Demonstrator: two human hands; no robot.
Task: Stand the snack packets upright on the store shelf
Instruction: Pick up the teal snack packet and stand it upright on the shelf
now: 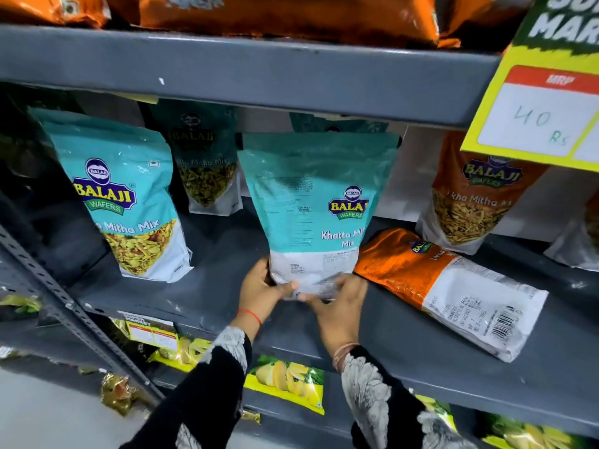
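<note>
A teal Khatta Mitha Mix packet (311,202) stands upright in the middle of the grey shelf (220,286), its back facing me. My left hand (262,291) and my right hand (337,306) both grip its white bottom edge. Right of it an orange packet (447,286) lies flat on the shelf with its barcode toward me. Another teal packet (126,196) stands upright at the left, and a second one (207,163) stands further back. An orange packet (470,202) stands upright at the back right.
The upper shelf's edge (246,72) hangs just above the held packet's top. A yellow price card (538,102) marked 40 Rs hangs at the upper right. Yellow chip packets (285,384) fill the shelf below. A slotted upright post (64,306) runs diagonally at the left.
</note>
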